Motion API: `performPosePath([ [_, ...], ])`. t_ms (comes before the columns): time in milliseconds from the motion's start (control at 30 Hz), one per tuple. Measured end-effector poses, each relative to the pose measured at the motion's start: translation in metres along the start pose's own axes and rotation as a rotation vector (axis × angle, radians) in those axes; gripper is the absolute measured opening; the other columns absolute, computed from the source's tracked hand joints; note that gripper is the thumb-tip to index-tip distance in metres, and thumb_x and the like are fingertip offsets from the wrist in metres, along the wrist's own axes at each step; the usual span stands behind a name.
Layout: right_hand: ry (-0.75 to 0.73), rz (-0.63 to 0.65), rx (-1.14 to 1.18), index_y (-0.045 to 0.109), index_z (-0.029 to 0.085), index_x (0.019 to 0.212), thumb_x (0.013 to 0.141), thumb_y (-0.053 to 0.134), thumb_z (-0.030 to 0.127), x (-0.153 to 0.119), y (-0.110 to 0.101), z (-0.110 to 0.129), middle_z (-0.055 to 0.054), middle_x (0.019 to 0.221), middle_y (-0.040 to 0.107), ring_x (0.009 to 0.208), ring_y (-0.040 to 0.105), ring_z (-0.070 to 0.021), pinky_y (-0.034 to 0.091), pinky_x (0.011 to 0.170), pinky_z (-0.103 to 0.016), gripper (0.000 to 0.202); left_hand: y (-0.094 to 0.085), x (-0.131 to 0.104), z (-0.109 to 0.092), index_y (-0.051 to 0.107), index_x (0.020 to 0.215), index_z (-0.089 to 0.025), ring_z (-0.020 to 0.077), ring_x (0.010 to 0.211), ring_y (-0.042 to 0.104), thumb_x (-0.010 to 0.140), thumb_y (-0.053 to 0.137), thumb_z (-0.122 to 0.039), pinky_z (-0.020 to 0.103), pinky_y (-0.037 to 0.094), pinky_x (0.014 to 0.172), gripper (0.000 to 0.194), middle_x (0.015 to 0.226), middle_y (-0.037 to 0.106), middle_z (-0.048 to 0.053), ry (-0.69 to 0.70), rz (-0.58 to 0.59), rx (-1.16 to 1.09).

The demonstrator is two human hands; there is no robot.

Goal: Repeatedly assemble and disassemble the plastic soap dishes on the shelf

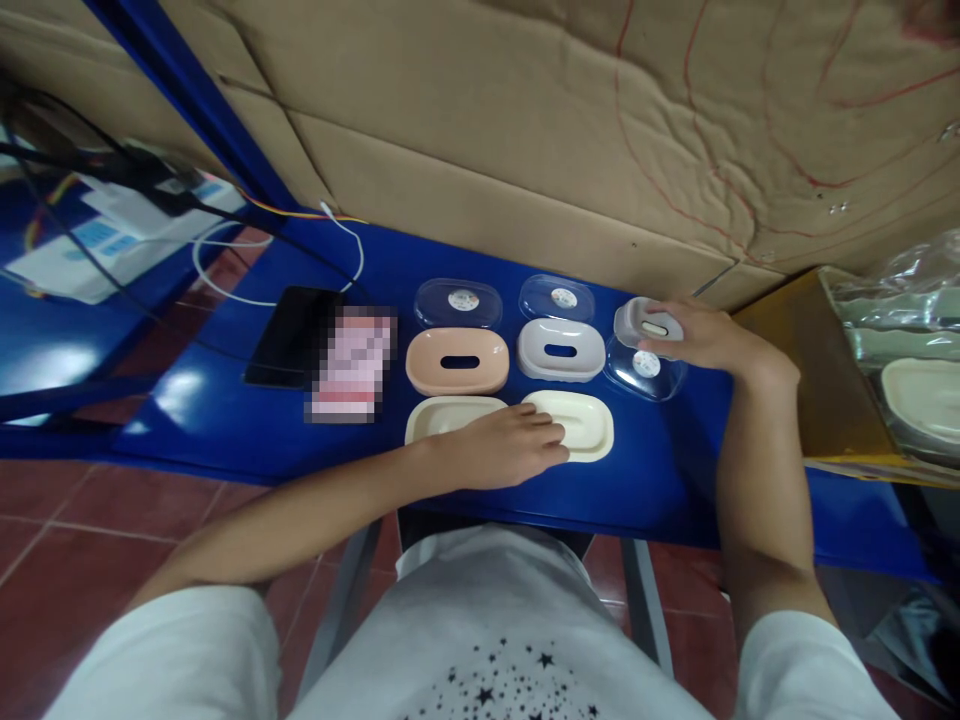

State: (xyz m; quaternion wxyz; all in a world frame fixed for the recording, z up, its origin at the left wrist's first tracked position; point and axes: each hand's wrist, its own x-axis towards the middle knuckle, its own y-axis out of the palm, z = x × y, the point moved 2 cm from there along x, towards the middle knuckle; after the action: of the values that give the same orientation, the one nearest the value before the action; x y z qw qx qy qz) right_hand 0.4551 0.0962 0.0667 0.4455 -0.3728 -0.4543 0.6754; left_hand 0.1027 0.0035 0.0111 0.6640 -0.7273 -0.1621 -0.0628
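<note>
My right hand (701,335) has its fingers closed on a small grey slotted dish (636,322) at the back right, above a clear lid (646,375) with a round sticker. My left hand (517,443) lies over the front row, its fingers at the left edge of a cream tray (589,425); whether it grips the tray is unclear. Another cream tray (442,415) is partly covered by that hand. Behind them sit a peach slotted dish (457,360) and a grey slotted dish (562,350). Two more clear lids (435,303) (536,297) lie behind these.
On the blue table (315,445), a black device (281,340) and a blurred pink item (349,365) lie at left, near cables. A cardboard box (814,355) with wrapped trays (926,395) stands at right. Cardboard (480,150) lines the back.
</note>
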Motion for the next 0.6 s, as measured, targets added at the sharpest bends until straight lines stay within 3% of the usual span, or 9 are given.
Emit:
performPosePath([
  [100, 0.159, 0.008, -0.025, 0.066, 0.025, 0.146, 0.086, 0.070, 0.080, -0.001, 0.004, -0.014, -0.021, 0.150, 0.065, 0.137, 0.060, -0.0523, 0.047, 0.114, -0.074, 0.082, -0.001, 0.000, 0.003, 0.071, 0.098, -0.019, 0.0205, 0.090, 0.066, 0.103, 0.064, -0.014, 0.036, 0.048, 0.089, 0.011, 0.095, 0.072, 0.003, -0.002, 0.010, 0.017],
  [233, 0.191, -0.035, 0.018, 0.064, 0.023, 0.147, 0.095, 0.052, 0.083, 0.010, 0.014, -0.016, -0.019, 0.165, 0.053, 0.155, 0.044, -0.0489, 0.033, 0.128, -0.071, 0.081, -0.002, 0.000, 0.006, 0.071, 0.099, -0.018, 0.0208, 0.091, 0.067, 0.105, 0.061, -0.014, 0.037, 0.048, 0.091, 0.013, 0.095, 0.072, 0.003, 0.004, 0.013, 0.007],
  [400, 0.174, 0.023, 0.118, 0.077, 0.029, 0.120, 0.092, 0.054, 0.087, 0.005, 0.009, -0.023, -0.011, 0.143, 0.072, 0.134, 0.065, -0.0416, 0.047, 0.121, -0.060, 0.069, 0.000, 0.000, 0.007, 0.071, 0.101, -0.019, 0.0206, 0.094, 0.068, 0.106, 0.060, -0.016, 0.036, 0.047, 0.091, 0.012, 0.097, 0.073, 0.004, 0.012, 0.013, -0.001],
  [500, 0.149, 0.063, 0.126, 0.076, 0.029, 0.125, 0.088, 0.065, 0.083, -0.009, -0.002, -0.015, -0.011, 0.137, 0.075, 0.122, 0.070, -0.0406, 0.055, 0.111, -0.056, 0.067, 0.001, 0.000, 0.007, 0.070, 0.100, -0.019, 0.0210, 0.095, 0.068, 0.106, 0.060, -0.015, 0.036, 0.047, 0.092, 0.012, 0.098, 0.073, 0.004, 0.007, 0.031, 0.001],
  [600, 0.092, 0.110, 0.077, 0.074, 0.034, 0.129, 0.075, 0.080, 0.080, -0.021, -0.005, 0.004, -0.007, 0.133, 0.076, 0.118, 0.072, -0.0407, 0.059, 0.106, -0.055, 0.071, 0.000, 0.000, 0.007, 0.070, 0.102, -0.020, 0.0209, 0.095, 0.069, 0.107, 0.059, -0.017, 0.036, 0.047, 0.093, 0.013, 0.099, 0.074, 0.003, 0.000, 0.046, 0.001],
])
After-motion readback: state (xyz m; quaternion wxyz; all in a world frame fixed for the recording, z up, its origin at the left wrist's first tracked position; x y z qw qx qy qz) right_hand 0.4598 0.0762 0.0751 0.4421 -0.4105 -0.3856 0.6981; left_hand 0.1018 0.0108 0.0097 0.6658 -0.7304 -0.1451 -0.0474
